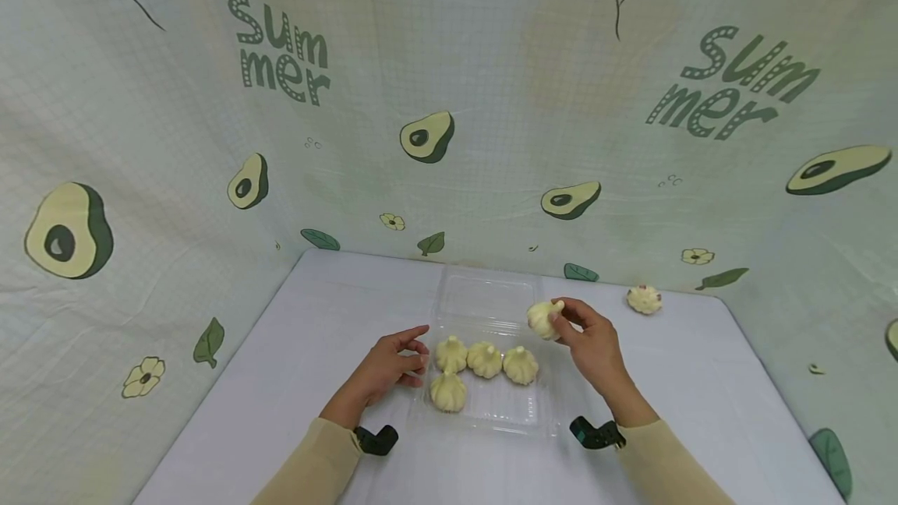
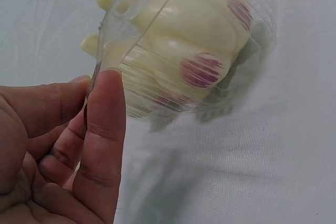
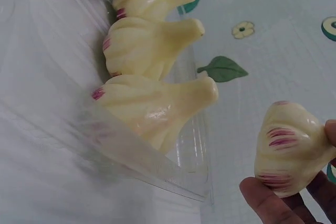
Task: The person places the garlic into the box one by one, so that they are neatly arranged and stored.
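Left grip (image 1: 397, 365): narrowly pinched clear plastic container (image 1: 498, 410) by its edge | right grip (image 1: 592, 345): parted wider, grasped garlic bulb (image 1: 543, 321) | four bulbs (image 1: 484, 361) lay inside container

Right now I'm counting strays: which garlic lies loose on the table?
The far-right garlic; four sit in the box, one in the right hand.

At the clear tray's (image 1: 494, 405) nine o'clock rim is the left hand (image 1: 393, 369); the right hand (image 1: 595, 343) holds a garlic bulb (image 1: 542, 320) near two o'clock. Four bulbs (image 1: 521, 366) sit inside, the lid (image 1: 487, 294) open towards twelve.
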Demonstrator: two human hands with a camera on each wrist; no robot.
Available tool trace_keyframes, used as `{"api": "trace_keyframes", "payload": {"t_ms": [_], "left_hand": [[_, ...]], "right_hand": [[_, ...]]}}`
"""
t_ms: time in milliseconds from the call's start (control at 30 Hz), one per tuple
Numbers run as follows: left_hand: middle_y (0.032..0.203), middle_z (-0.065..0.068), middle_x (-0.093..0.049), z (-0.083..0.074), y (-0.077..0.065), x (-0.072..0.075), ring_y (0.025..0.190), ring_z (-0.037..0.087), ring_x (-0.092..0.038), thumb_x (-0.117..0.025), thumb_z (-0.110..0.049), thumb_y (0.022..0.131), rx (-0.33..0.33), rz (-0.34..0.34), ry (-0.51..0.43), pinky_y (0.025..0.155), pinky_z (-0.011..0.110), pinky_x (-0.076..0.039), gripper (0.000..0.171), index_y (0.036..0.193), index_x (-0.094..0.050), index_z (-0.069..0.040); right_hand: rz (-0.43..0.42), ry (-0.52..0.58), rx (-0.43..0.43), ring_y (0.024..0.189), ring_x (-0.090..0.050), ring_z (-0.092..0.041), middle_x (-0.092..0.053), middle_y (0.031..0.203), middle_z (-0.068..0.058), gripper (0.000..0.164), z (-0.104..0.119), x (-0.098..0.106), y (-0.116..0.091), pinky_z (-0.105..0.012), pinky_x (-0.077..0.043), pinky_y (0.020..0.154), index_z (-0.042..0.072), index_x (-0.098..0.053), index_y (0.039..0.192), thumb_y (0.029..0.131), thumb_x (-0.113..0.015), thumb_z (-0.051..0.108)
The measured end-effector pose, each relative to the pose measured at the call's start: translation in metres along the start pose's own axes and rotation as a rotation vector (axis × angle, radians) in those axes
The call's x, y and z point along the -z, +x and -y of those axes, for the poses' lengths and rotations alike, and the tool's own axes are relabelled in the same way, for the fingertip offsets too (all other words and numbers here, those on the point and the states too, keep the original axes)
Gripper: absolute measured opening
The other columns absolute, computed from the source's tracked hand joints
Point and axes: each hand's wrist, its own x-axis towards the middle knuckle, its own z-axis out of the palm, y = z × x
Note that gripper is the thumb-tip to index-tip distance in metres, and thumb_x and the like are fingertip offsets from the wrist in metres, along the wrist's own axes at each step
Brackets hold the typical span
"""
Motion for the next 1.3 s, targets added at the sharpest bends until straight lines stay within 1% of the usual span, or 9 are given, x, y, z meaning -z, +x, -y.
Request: {"api": "trace_keyframes", "payload": {"t_ms": [100,267,400,500,733,1000,1200,1233,1300], "left_hand": [[0.117,0.012,-0.059,0.0,0.0,0.0,0.085,0.017,-0.065,-0.069,0.001,0.098,-0.002,0.0,0.005,0.068,0.032,-0.064,0.067,0.16,-0.045,-0.008],[0.117,0.011,-0.059,-0.001,0.001,0.0,0.086,0.017,-0.064,-0.068,0.001,0.099,0.011,-0.005,0.0,0.069,0.031,-0.064,0.067,0.161,-0.045,-0.01],[0.117,0.011,-0.059,-0.001,0.002,-0.001,0.086,0.017,-0.064,-0.069,0.0,0.099,0.011,-0.007,0.001,0.069,0.031,-0.064,0.067,0.161,-0.045,-0.01],[0.117,0.011,-0.059,0.0,0.002,-0.001,0.086,0.017,-0.065,-0.069,0.0,0.099,0.009,-0.009,0.003,0.069,0.031,-0.064,0.067,0.161,-0.045,-0.01],[0.118,0.012,-0.059,0.0,0.003,-0.001,0.086,0.017,-0.065,-0.067,0.002,0.099,0.011,-0.011,0.0,0.069,0.031,-0.064,0.067,0.161,-0.045,-0.01],[0.119,0.013,-0.059,-0.001,0.002,-0.001,0.086,0.017,-0.065,-0.065,0.005,0.099,0.015,-0.014,0.002,0.068,0.031,-0.064,0.067,0.161,-0.045,-0.01],[0.118,0.013,-0.059,-0.001,0.002,-0.001,0.085,0.017,-0.065,-0.066,0.004,0.099,0.011,-0.012,-0.001,0.068,0.031,-0.064,0.067,0.161,-0.045,-0.009],[0.118,0.013,-0.059,-0.001,0.002,-0.001,0.086,0.017,-0.065,-0.066,0.004,0.099,0.01,-0.012,-0.001,0.068,0.031,-0.064,0.067,0.161,-0.044,-0.009],[0.118,0.012,-0.058,-0.001,0.002,-0.001,0.086,0.017,-0.065,-0.067,0.003,0.099,0.011,-0.014,-0.002,0.069,0.031,-0.064,0.067,0.161,-0.045,-0.009]], "right_hand": [[-0.001,-0.001,0.007,0.127,-0.063,-0.034,-0.067,0.134,-0.019,0.035,0.002,-0.001,-0.001,-0.027,-0.065,0.08,0.005,-0.064,0.136,0.104,-0.069,0.018],[0.005,0.022,0.008,0.125,-0.064,-0.034,-0.067,0.133,-0.019,0.035,0.004,-0.002,-0.003,-0.029,-0.065,0.079,0.006,-0.061,0.136,0.105,-0.069,0.019],[0.009,-0.001,0.009,0.124,-0.064,-0.034,-0.066,0.133,-0.018,0.034,0.006,-0.004,-0.005,-0.029,-0.065,0.078,0.007,-0.062,0.136,0.106,-0.067,0.023],[0.011,-0.022,0.012,0.124,-0.065,-0.035,-0.066,0.133,-0.018,0.034,0.005,-0.006,-0.007,-0.028,-0.065,0.077,0.007,-0.062,0.135,0.106,-0.067,0.022],[0.006,-0.053,0.051,0.121,-0.066,-0.035,-0.069,0.129,-0.016,0.031,0.004,-0.012,-0.013,-0.025,-0.065,0.075,0.007,-0.064,0.132,0.104,-0.069,0.02],[0.039,-0.025,0.079,0.121,-0.066,-0.034,-0.071,0.125,-0.015,0.028,0.011,-0.019,-0.024,-0.028,-0.065,0.075,0.009,-0.067,0.129,0.103,-0.071,0.019],[0.061,-0.031,0.119,0.119,-0.068,-0.032,-0.073,0.121,-0.012,0.028,0.012,-0.027,-0.032,-0.023,-0.063,0.073,0.009,-0.068,0.127,0.101,-0.074,0.017],[0.064,-0.035,0.126,0.118,-0.068,-0.032,-0.073,0.12,-0.011,0.027,0.013,-0.028,-0.034,-0.023,-0.062,0.074,0.009,-0.068,0.126,0.101,-0.074,0.017],[0.065,-0.046,0.14,0.117,-0.069,-0.031,-0.074,0.119,-0.008,0.026,0.014,-0.031,-0.036,-0.027,-0.063,0.077,0.011,-0.069,0.125,0.101,-0.074,0.018]]}}
